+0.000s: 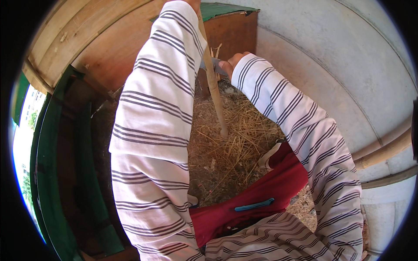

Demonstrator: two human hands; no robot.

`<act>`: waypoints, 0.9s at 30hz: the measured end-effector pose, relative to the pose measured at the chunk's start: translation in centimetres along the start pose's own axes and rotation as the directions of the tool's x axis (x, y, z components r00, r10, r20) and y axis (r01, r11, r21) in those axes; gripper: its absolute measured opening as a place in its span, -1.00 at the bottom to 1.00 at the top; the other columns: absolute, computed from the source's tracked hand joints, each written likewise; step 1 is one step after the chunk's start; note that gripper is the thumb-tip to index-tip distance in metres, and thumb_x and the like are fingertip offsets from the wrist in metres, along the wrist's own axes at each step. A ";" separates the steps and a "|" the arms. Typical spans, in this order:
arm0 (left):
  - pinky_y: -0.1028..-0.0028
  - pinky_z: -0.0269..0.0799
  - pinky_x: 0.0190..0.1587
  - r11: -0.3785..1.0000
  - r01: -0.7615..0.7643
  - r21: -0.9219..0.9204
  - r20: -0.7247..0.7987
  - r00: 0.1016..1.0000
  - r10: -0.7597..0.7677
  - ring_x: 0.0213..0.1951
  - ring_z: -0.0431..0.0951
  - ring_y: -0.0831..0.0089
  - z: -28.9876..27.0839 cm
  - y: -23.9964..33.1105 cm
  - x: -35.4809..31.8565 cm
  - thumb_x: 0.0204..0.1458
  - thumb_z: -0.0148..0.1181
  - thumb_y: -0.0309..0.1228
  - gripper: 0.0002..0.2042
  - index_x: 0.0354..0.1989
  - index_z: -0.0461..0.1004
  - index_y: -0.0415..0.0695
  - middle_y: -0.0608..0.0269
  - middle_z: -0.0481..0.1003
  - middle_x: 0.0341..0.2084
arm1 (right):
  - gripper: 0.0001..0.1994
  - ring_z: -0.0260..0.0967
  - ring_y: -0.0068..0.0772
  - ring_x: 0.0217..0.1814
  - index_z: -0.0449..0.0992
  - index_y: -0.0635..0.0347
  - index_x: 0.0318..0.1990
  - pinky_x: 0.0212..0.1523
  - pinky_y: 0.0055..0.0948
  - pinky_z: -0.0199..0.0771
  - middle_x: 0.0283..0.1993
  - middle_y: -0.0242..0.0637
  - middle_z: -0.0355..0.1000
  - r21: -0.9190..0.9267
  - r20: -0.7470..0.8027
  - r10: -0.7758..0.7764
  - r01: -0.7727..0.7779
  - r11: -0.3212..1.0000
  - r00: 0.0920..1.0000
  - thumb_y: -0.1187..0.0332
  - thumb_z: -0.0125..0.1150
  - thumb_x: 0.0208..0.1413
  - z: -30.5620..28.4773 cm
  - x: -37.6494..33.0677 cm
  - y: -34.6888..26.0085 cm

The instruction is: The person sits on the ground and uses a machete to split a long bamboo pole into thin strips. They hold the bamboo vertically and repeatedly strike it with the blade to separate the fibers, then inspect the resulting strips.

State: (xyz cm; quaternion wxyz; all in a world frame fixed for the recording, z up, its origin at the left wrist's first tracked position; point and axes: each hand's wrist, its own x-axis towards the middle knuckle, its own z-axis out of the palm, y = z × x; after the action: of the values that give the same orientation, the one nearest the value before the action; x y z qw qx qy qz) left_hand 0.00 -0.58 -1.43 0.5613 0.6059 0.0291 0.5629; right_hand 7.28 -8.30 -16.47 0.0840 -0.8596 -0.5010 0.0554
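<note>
My left hand (187, 2) is at the top edge, largely cut off by the frame, at the upper end of a long pale wooden stick (215, 93). The stick slants down, its lower end on the straw-strewn ground. My right hand (237, 61) is closed round a grey-bladed knife (221, 68), thumb near the blade. The blade crosses at the stick's upper part, and light, splintered bits stick up beside it. The knife's handle is hidden in my fist. My left fingers are out of sight, but the stick runs up into that hand.
Loose straw (244, 126) covers the ground. A brown wooden box (230, 35) with a green cover stands ahead, by a pale curved wall (331, 65). Green-edged boards (52, 174) line the left. A bamboo pole (387, 150) is at right. A blue strip (254, 205) lies on my red trousers.
</note>
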 end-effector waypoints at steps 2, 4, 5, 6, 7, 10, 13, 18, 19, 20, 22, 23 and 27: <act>0.52 -0.09 -0.71 1.000 -0.004 -0.021 0.029 1.000 0.005 -0.76 0.03 0.64 -0.3 -0.5 0.2 0.30 -0.08 -0.13 -0.69 -0.51 0.24 0.06 0.54 0.09 -0.76 | -0.40 0.49 0.04 -0.03 0.59 0.20 -0.08 0.11 -0.08 0.46 -0.10 0.04 0.53 0.030 0.017 0.026 -0.027 0.999 1.000 -0.05 -0.36 0.37 0.2 0.3 0.3; 0.52 -0.09 -0.71 0.997 -0.007 -0.080 0.073 0.997 0.013 -0.77 0.03 0.64 -0.2 -0.7 0.5 0.30 -0.09 -0.13 -0.69 -0.51 0.24 0.06 0.54 0.09 -0.77 | -0.40 0.50 0.02 -0.03 0.61 0.18 -0.08 0.09 -0.09 0.46 -0.14 0.00 0.55 0.266 0.023 0.104 -0.107 0.958 0.994 -0.08 -0.34 0.36 1.5 1.1 2.9; 0.52 -0.09 -0.72 0.995 -0.010 -0.098 0.096 0.995 0.019 -0.77 0.03 0.64 -0.5 -1.1 0.5 0.30 -0.09 -0.13 -0.69 -0.50 0.24 0.06 0.54 0.09 -0.77 | -0.40 0.52 0.01 -0.04 0.62 0.19 -0.12 0.06 -0.08 0.48 -0.17 -0.01 0.56 0.202 0.069 0.205 -0.215 0.955 0.976 -0.11 -0.27 0.34 1.8 1.4 3.1; 0.52 -0.09 -0.72 0.993 -0.012 -0.118 0.120 0.992 0.026 -0.78 0.02 0.64 -0.6 -1.6 0.4 0.30 -0.09 -0.13 -0.69 -0.50 0.24 0.06 0.53 0.09 -0.77 | -0.40 0.52 0.03 -0.06 0.62 0.20 -0.15 0.00 -0.07 0.51 -0.16 0.02 0.56 0.030 -0.018 0.171 -0.170 0.985 0.985 -0.15 -0.22 0.32 2.6 1.0 3.3; 0.52 -0.10 -0.73 0.996 -0.012 -0.091 0.101 0.995 0.022 -0.78 0.01 0.64 -0.2 -2.3 0.4 0.30 -0.09 -0.13 -0.69 -0.50 0.24 0.06 0.53 0.09 -0.77 | -0.41 0.53 0.04 -0.07 0.62 0.20 -0.15 -0.01 -0.07 0.51 -0.17 0.03 0.56 0.055 0.049 0.207 -0.210 0.976 0.977 -0.14 -0.19 0.32 3.3 0.4 3.7; 0.53 -0.13 -0.74 0.999 -0.024 -0.029 0.046 0.999 0.025 -0.79 -0.02 0.65 -0.3 -1.5 1.0 0.30 -0.10 -0.13 -0.69 -0.50 0.23 0.06 0.54 0.09 -0.77 | -0.47 0.53 0.06 -0.11 0.61 0.24 -0.16 -0.06 -0.07 0.53 -0.23 0.05 0.56 0.046 0.045 0.136 -0.138 0.989 0.990 -0.08 -0.11 0.31 1.6 -2.9 1.3; 0.52 -0.18 -0.74 0.954 0.163 -0.253 0.258 0.961 -0.095 -0.79 -0.03 0.66 -0.6 -2.3 1.8 0.30 -0.11 -0.14 -0.69 -0.51 0.23 0.07 0.55 0.08 -0.77 | -0.52 0.53 0.08 -0.14 0.61 0.27 -0.19 -0.10 -0.06 0.53 -0.29 0.06 0.56 0.054 -0.009 0.139 -0.138 0.989 0.990 -0.01 -0.05 0.30 0.6 -3.7 2.0; 0.52 -0.23 -0.73 0.998 0.005 -0.060 0.077 0.997 0.000 -0.78 -0.03 0.68 -0.7 -1.9 1.9 0.30 -0.11 -0.14 -0.69 -0.51 0.22 0.09 0.57 0.07 -0.78 | -0.58 0.55 0.11 -0.28 0.59 0.28 -0.19 -0.23 -0.06 0.55 -0.36 0.07 0.55 0.178 -0.296 0.108 -0.056 0.982 0.949 0.06 -0.04 0.30 -0.7 -5.6 0.8; 0.52 -0.23 -0.73 0.998 0.006 -0.058 0.076 0.997 -0.001 -0.78 -0.03 0.68 -0.6 -1.7 1.8 0.30 -0.11 -0.14 -0.69 -0.51 0.22 0.09 0.57 0.07 -0.78 | -0.59 0.55 0.12 -0.33 0.54 0.31 -0.18 -0.26 -0.06 0.55 -0.41 0.08 0.54 0.186 -0.343 0.094 -0.031 0.982 0.935 0.08 -0.04 0.30 -1.0 -5.6 0.5; 0.52 -0.23 -0.73 0.998 0.007 -0.055 0.074 0.997 -0.003 -0.78 -0.03 0.68 -0.6 -1.5 1.8 0.30 -0.11 -0.13 -0.69 -0.52 0.22 0.09 0.57 0.07 -0.78 | -0.59 0.55 0.12 -0.33 0.52 0.32 -0.18 -0.26 -0.05 0.55 -0.42 0.08 0.53 0.165 -0.356 0.066 -0.007 0.986 0.932 0.08 -0.04 0.30 -1.1 -5.7 0.0; 0.52 -0.22 -0.73 0.998 0.020 -0.051 0.062 0.998 -0.017 -0.79 -0.03 0.67 -0.6 -1.3 1.7 0.30 -0.11 -0.13 -0.69 -0.52 0.22 0.09 0.57 0.07 -0.78 | -0.60 0.54 0.12 -0.34 0.48 0.33 -0.18 -0.26 -0.04 0.55 -0.45 0.08 0.52 0.130 -0.385 0.013 0.040 0.991 0.923 0.09 -0.04 0.31 -0.7 -6.1 -0.9; 0.52 -0.22 -0.73 0.998 0.034 -0.052 0.047 0.998 -0.032 -0.79 -0.02 0.67 -0.7 -1.2 1.6 0.29 -0.11 -0.12 -0.68 -0.52 0.22 0.09 0.57 0.07 -0.78 | -0.61 0.55 0.09 -0.32 0.45 0.33 -0.20 -0.27 -0.05 0.56 -0.45 0.06 0.52 0.119 -0.336 0.016 0.025 0.993 0.942 0.10 -0.04 0.31 -0.2 -5.9 -1.1; 0.53 -0.19 -0.74 0.994 0.032 -0.107 0.110 0.994 -0.020 -0.79 -0.01 0.66 -2.2 -2.2 2.2 0.28 -0.09 -0.09 -0.67 -0.53 0.22 0.09 0.56 0.09 -0.77 | -0.62 0.55 0.05 -0.26 0.45 0.33 -0.18 -0.26 -0.05 0.56 -0.36 0.08 0.53 0.072 -0.146 -0.023 0.034 0.997 0.989 0.11 -0.04 0.32 1.8 -5.9 -0.1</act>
State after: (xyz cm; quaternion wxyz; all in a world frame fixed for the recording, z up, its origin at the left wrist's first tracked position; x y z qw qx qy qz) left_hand 0.56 3.10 -2.21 0.6015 0.6040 -0.0243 0.5223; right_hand 4.01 -13.28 -18.12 0.1529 -0.8505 -0.5032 0.0100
